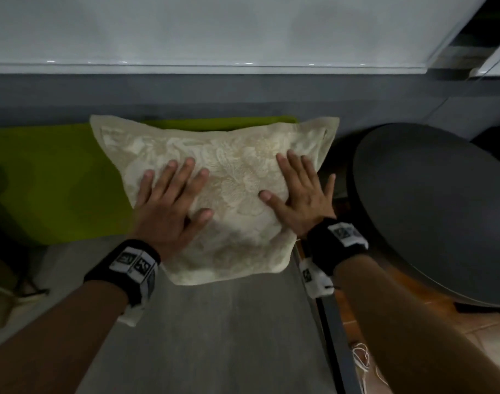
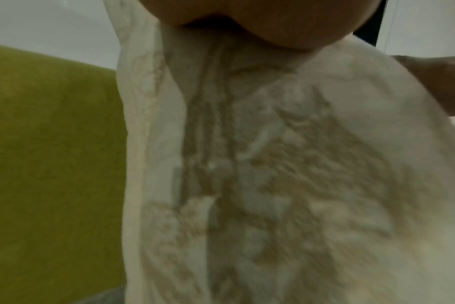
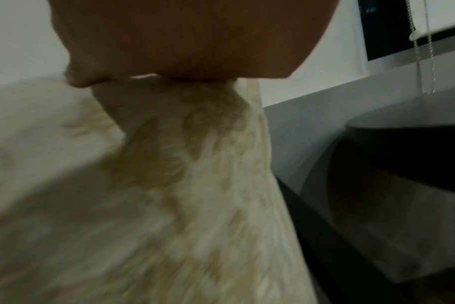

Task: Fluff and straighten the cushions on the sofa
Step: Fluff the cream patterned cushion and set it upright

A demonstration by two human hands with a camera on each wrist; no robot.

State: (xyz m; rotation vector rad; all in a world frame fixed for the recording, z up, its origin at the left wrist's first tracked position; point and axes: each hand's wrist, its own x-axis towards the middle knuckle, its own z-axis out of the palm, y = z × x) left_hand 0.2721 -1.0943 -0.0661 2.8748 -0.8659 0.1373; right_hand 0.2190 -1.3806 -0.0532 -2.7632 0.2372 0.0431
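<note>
A cream cushion (image 1: 231,177) with a floral woven pattern leans against the back of a grey sofa (image 1: 214,322), its lower edge on the seat. My left hand (image 1: 172,200) lies flat on the cushion's left half, fingers spread and straight. On its right half my right hand (image 1: 300,194) presses the same way, fingers splayed. In the left wrist view the cushion (image 2: 273,174) fills the frame under my palm (image 2: 247,18). The right wrist view shows the cushion (image 3: 169,195) dented beneath my palm (image 3: 190,37).
A green cushion (image 1: 52,177) sits left of and behind the cream one. A round dark table (image 1: 436,200) stands close on the right, past the sofa's dark frame edge (image 1: 339,345). Behind the sofa runs a white wall. White cords lie on the tiled floor (image 1: 470,331).
</note>
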